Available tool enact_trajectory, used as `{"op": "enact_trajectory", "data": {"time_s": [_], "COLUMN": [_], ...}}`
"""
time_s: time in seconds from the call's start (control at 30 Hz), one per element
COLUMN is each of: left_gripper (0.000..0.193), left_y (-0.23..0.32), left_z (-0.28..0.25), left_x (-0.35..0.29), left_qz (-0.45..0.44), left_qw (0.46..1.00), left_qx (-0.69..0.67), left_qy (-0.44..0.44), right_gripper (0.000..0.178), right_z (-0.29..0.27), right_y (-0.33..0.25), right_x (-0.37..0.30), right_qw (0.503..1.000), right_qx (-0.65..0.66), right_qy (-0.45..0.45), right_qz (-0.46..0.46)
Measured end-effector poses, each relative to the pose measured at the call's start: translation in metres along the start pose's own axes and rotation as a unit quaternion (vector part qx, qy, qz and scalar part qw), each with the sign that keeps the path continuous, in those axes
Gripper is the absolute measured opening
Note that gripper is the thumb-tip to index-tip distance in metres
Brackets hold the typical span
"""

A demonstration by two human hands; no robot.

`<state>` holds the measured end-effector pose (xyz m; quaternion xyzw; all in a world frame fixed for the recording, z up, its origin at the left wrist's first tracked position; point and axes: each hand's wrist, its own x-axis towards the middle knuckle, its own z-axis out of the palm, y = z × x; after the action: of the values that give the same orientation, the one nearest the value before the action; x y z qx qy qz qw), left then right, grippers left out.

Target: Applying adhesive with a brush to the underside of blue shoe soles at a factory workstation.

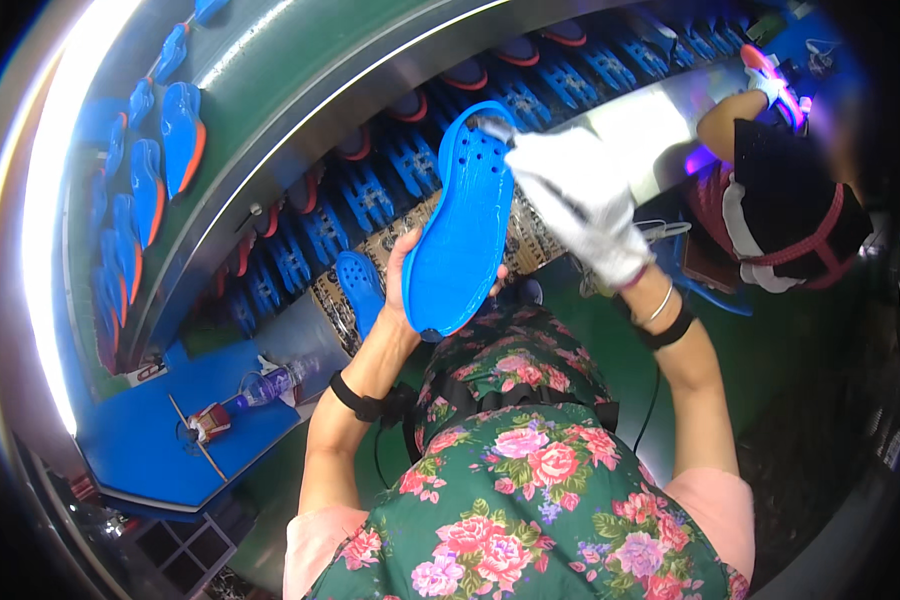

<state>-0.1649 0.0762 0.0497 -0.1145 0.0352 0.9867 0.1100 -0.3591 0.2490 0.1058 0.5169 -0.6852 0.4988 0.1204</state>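
A blue shoe sole with a raised rim and several round holes near its far end is held up before me. My bare left hand grips its near half from beneath, fingertips showing at the right edge. A white glove covers my right hand, which is closed at the sole's far end. From its fingers a small brush-like tool with a dark greyish tip touches the sole's inside near the rim. The glove hides most of the tool. Another blue sole lies just left of my left hand.
Beyond my hands, blue racks and red-edged soles line a conveyor. More blue-and-orange soles stand on the upper left belt. A blue side table holds a bottle. A co-worker works at the right.
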Motion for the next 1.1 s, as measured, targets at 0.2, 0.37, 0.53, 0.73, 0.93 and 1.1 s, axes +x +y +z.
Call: {"op": "enact_trajectory", "data": {"time_s": [0.2, 0.37, 0.53, 0.73, 0.93, 1.1], "left_gripper": [0.096, 0.102, 0.101, 0.119, 0.123, 0.110], "left_y": [0.025, 0.044, 0.049, 0.057, 0.145, 0.206], "left_z": [0.004, 0.009, 0.023, 0.066, 0.117, 0.129], "left_x": [0.000, 0.000, -0.001, -0.018, -0.022, 0.002], "left_qz": [0.083, 0.130, 0.137, 0.193, 0.247, 0.381], "left_qw": [0.995, 0.988, 0.983, 0.959, 0.912, 0.914], "left_qx": [0.054, 0.062, 0.096, 0.162, 0.164, -0.042], "left_qy": [0.016, -0.050, -0.074, -0.133, -0.285, -0.135], "right_gripper": [0.027, 0.015, 0.017, 0.020, 0.021, 0.017], "right_z": [0.018, 0.005, 0.022, -0.001, 0.010, 0.049], "right_y": [-0.097, -0.109, -0.091, -0.064, -0.044, -0.045], "right_x": [-0.031, -0.034, -0.034, -0.052, -0.067, -0.079], "right_qw": [0.992, 0.905, 0.918, 0.701, 0.707, 0.737], "right_qx": [0.075, 0.342, 0.316, 0.597, 0.556, 0.497], "right_qy": [-0.095, -0.152, -0.156, -0.061, -0.011, -0.066], "right_qz": [-0.024, 0.203, 0.182, 0.385, 0.438, 0.453]}}
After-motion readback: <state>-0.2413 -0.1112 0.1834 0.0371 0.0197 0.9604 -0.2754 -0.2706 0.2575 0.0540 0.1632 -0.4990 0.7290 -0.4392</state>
